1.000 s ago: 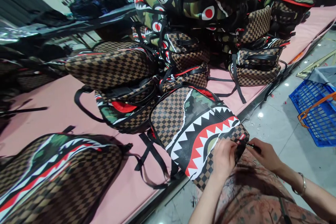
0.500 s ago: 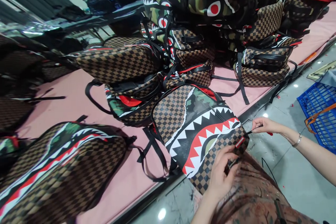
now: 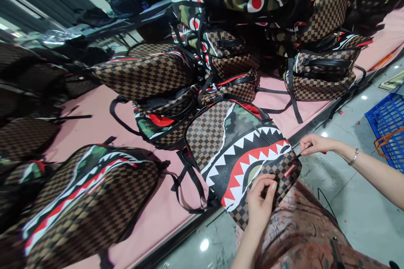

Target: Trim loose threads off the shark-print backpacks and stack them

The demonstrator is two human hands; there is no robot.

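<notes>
A brown-and-black checkered backpack [image 3: 210, 134] with a red and white shark-mouth print lies tilted at the table's front edge, its lower end over my lap. My left hand [image 3: 261, 197] rests on its checkered lower part, thumb and fingers pinched together; whatever is between them is too small to make out. Just beyond the backpack's right corner, my right hand [image 3: 311, 145] pinches a thin dark piece that reaches toward that corner. A small red label [image 3: 289, 170] shows between the two hands.
Similar backpacks are piled on the pink table [image 3: 167, 222] at the back. Another shark-print backpack [image 3: 104, 201] lies at the left. A blue basket [image 3: 386, 124] stands on the floor at the right.
My left hand has shifted up and left from the lower corner, uncovering more of the red label, and its fingers have come together. My right hand has moved slightly.
</notes>
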